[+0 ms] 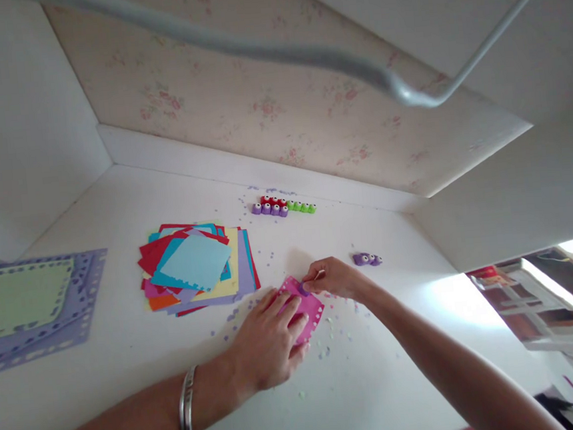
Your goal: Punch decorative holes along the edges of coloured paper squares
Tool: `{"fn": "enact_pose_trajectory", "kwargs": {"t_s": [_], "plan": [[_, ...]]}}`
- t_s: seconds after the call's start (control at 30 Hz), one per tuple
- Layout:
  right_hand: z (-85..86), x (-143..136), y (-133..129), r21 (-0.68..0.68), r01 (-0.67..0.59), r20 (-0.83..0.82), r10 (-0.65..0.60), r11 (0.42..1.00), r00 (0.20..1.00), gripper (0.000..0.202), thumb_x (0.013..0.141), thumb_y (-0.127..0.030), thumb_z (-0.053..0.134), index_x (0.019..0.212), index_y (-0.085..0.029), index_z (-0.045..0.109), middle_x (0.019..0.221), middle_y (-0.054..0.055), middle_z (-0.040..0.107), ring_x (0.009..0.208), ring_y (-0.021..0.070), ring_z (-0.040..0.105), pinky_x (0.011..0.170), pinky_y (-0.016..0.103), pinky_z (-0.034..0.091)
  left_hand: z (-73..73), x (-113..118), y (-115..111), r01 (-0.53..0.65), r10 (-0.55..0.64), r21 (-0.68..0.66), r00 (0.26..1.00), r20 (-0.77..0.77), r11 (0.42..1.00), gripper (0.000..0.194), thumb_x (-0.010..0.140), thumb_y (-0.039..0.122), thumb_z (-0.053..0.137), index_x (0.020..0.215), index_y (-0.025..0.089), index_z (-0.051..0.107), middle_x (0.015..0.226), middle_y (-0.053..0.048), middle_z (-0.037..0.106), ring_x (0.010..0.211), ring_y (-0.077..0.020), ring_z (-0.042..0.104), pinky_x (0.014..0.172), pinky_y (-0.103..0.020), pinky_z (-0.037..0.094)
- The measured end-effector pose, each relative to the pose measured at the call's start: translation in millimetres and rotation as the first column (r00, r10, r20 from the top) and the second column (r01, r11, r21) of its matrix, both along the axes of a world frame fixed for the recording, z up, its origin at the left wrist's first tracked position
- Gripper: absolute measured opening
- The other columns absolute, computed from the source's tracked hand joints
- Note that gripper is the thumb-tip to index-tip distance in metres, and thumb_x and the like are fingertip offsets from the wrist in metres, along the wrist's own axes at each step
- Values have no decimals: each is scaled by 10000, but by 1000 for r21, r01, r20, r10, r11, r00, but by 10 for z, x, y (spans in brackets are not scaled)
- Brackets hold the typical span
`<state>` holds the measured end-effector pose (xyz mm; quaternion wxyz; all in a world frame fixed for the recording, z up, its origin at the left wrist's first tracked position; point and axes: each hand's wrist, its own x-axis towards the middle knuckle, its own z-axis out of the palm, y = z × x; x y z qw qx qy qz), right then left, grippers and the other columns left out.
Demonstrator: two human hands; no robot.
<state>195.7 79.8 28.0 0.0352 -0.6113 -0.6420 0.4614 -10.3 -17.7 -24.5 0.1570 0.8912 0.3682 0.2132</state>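
Left hand [272, 340]: fingers spread, pressing square pink paper sheet [312, 305] from 8 o'clock | Right hand [329, 278]: pinching small purple object [302, 290] at sheet's 1 o'clock edge | Sheet: on white tabletop [381, 374], multicoloured paper stack [197, 257] at its 10 o'clock.

The right hand [328, 278] partly covers a small purple piece [302, 290] — the left hand [271, 340] hides part of the pink card [312, 313] — lavender sheets [81, 306] run off the left edge
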Motion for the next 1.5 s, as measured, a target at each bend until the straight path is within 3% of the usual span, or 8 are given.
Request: {"fn": "enact_pose_trajectory", "kwargs": {"t_s": [0.27, 0.37, 0.47, 0.63, 0.87, 1.0, 1.3, 1.5], "plan": [[35, 97, 11, -82, -14, -140, 2, 997, 990, 254, 738, -386, 747, 915, -205, 762, 789, 40, 738, 707, 153, 662, 648, 262, 530, 17, 5, -1, 21, -21, 1, 999, -29, 1000, 436, 944, 452, 451, 1285, 205, 568, 1393, -86, 520, 1315, -271, 414, 1141, -475, 253], [47, 144, 42, -78, 41, -160, -54, 996, 986, 268, 750, -392, 737, 928, -193, 762, 834, 45, 742, 756, 156, 673, 680, 262, 545, 24, 0, 4, 28, -28, -1, 999, -42, 1000, 443, 945, 448, 448, 1295, 201, 562, 1395, -92, 516, 1321, -277, 410, 1141, -482, 253], [73, 211, 94, -8, 68, -76, -68, 998, 995, 251, 766, -374, 723, 944, -203, 766, 786, 46, 744, 701, 156, 666, 618, 256, 533, 25, -3, 8, 39, -39, 0, 998, -50, 999, 449, 947, 452, 443, 1300, 200, 560, 1401, -93, 512, 1321, -281, 410, 1140, -485, 257], [122, 292, 134, 176, -42, 136, 18, 983, 991, 224, 828, -405, 637, 927, -262, 777, 814, 32, 755, 674, 174, 666, 604, 283, 511, 17, 2, 14, 32, -31, 12, 999, -44, 999, 446, 948, 450, 443, 1292, 195, 567, 1392, -96, 519, 1315, -284, 415, 1137, -489, 264], [101, 276, 11, 404, -176, 267, 68, 898, 961, 203, 802, -351, 644, 951, -287, 767, 854, 15, 763, 770, 211, 701, 726, 314, 514, 8, -5, 14, 27, -26, 33, 999, -29, 999, 435, 944, 436, 462, 1297, 206, 568, 1378, -95, 533, 1298, -279, 433, 1127, -486, 279], [166, 485, 46, 465, -207, 357, 32, 861, 934, 244, 828, -315, 574, 1000, -303, 748, 876, -18, 762, 781, 200, 703, 725, 300, 506, 27, -12, 20, 21, -20, 55, 1000, -12, 998, 414, 952, 426, 454, 1283, 210, 578, 1340, -93, 559, 1288, -276, 439, 1150, -522, 221], [134, 1157, 252, 400, -411, 675, 40, 819, 737, 411, 824, -239, 512, 1203, -248, 669, 1214, 68, 689, 1100, 283, 640, 932, 390, 473, 48, -10, 22, 17, -15, 38, 998, -53, 999, 408, 946, 435, 455, 1269, 218, 578, 1358, -77, 551, 1283, -276, 446, 1158, -537, 177], [42, 1311, 241, 401, -377, 642, 37, 835, 766, 411, 821, -215, 523, 1201, -279, 666, 1209, 47, 693, 1096, 270, 645, 948, 395, 475, 52, -4, 31, 15, -13, 43, 998, -55, 999, 414, 947, 440, 450, 1265, 211, 584, 1348, -85, 559, 1271, -281, 455, 1149, -541, 189]]}}
